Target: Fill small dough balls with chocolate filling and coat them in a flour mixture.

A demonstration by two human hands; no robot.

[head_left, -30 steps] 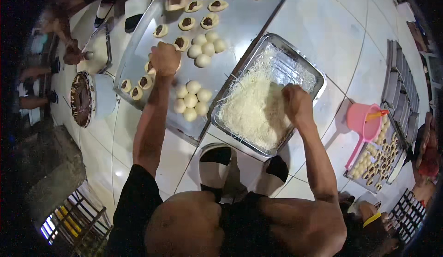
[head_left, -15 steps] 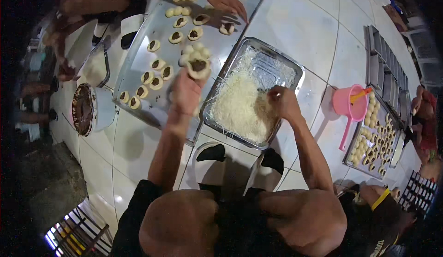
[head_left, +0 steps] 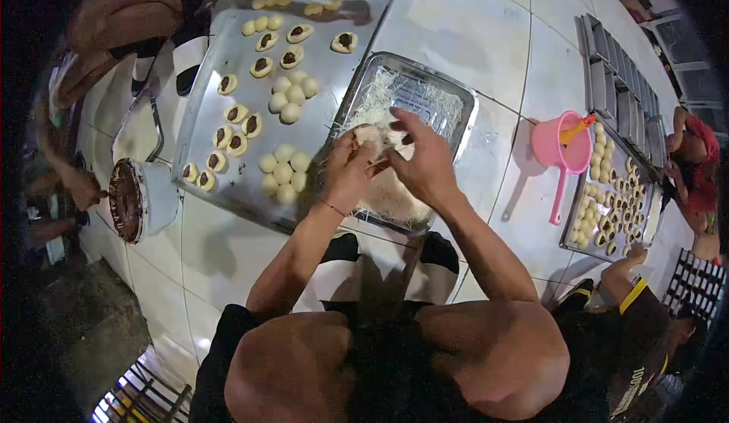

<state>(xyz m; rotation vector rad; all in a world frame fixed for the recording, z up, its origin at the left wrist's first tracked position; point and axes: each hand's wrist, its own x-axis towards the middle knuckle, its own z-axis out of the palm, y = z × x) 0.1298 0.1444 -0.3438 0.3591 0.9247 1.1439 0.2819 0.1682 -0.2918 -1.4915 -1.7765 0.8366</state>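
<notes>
My left hand (head_left: 351,171) is closed round a piece of dough (head_left: 368,136) above a metal tray of grated cheese (head_left: 472,123). Pale shreds of grated cheese (head_left: 380,108) lie thickly in that tray. My right hand (head_left: 424,161) is beside the dough, its thumb and forefinger spread; its lower fingers are partly hidden. To the left lies a large metal baking tray (head_left: 201,112). It bears plain dough balls in clusters (head_left: 285,172) and opened dough pieces with dark brown filling (head_left: 251,125).
A bucket of brown filling (head_left: 129,199) stands at the left, a person's hand (head_left: 82,187) near it. To the right are a pink dipper (head_left: 547,146), a second dough tray (head_left: 604,252) and metal loaf tins (head_left: 607,70). Other people sit on both sides.
My left hand has brought the filled dough from the baking tray to above the cheese. My right hand has risen from the cheese toward it, fingers spreading. A co-worker's hand has withdrawn to the top edge.
</notes>
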